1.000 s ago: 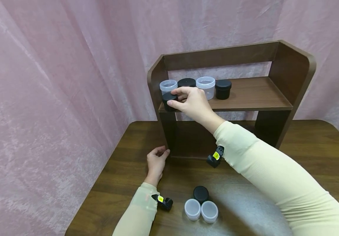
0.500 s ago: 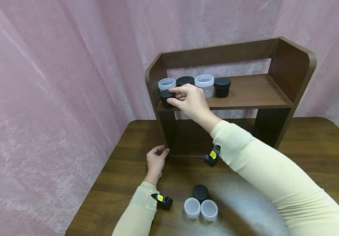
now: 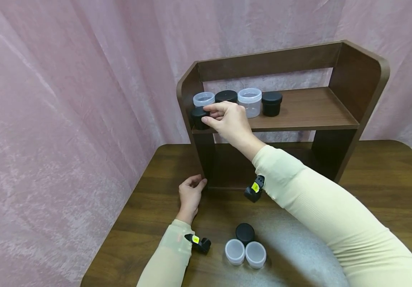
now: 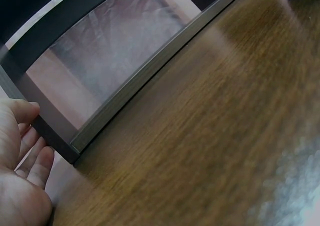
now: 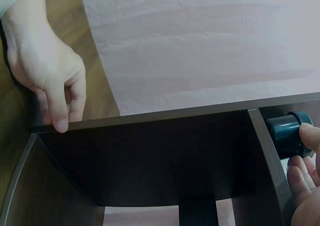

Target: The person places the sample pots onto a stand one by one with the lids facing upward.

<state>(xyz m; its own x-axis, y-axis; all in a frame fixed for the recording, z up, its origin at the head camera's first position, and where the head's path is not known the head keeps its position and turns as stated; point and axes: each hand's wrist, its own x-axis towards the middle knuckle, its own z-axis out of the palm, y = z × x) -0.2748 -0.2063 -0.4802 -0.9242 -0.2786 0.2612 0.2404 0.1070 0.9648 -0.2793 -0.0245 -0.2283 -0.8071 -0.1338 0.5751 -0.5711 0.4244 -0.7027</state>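
My right hand [image 3: 231,121] pinches a small black lidded jar [image 3: 199,118] between thumb and fingers, at the left front of the upper shelf. In the right wrist view this jar [image 5: 290,134] overlaps the shelf board, close to the side panel. Behind it stands a clear jar [image 3: 204,99]. To the right along the shelf are a black-lidded jar [image 3: 226,96], partly hidden by my hand, a larger clear jar [image 3: 250,103] and another black jar [image 3: 272,104]. My left hand [image 3: 190,194] grips the shelf unit's left side panel [image 4: 47,133] near its foot, thumb at the front edge.
The brown wooden shelf unit [image 3: 306,128] stands at the back of the table [image 3: 145,207]. Nearer the front, a black jar [image 3: 245,233] and two whitish jars [image 3: 234,251] stand grouped together. A pink curtain [image 3: 84,99] hangs behind.
My right hand has shifted slightly left with the black jar, toward the left side panel. My left hand keeps its hold. The head view has tilted a little.
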